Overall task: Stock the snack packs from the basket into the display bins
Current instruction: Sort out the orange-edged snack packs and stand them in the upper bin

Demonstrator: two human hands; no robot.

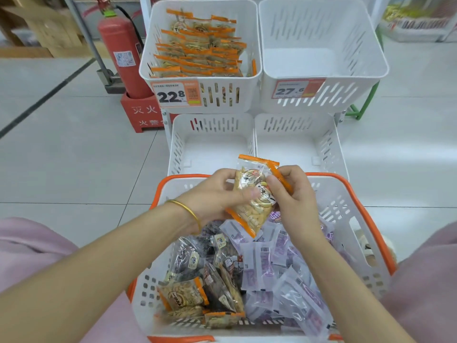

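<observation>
Above the far end of the white basket with an orange rim (pixel 346 186), my left hand (pixel 212 194) and my right hand (pixel 294 194) together hold orange-edged snack packs (pixel 252 191), fingers pinching them from both sides. The basket holds several purple packs (pixel 279 266), dark packs (pixel 195 258) and orange-edged packs (pixel 183 294). Of the white display bins ahead, the upper left bin (pixel 148 68) is filled with orange-edged packs (pixel 200 50). The upper right bin (pixel 371 58) and the two lower bins (pixel 178 144) (pixel 329 144) hold nothing.
A red fire extinguisher (pixel 118 53) stands in a red box (pixel 141 112) left of the bins. Price tags 22.8 (pixel 176 94) and 27.6 (pixel 296 89) hang on the upper bins. Cardboard boxes (pixel 47 28) sit at the far left. Grey tile floor surrounds the stand.
</observation>
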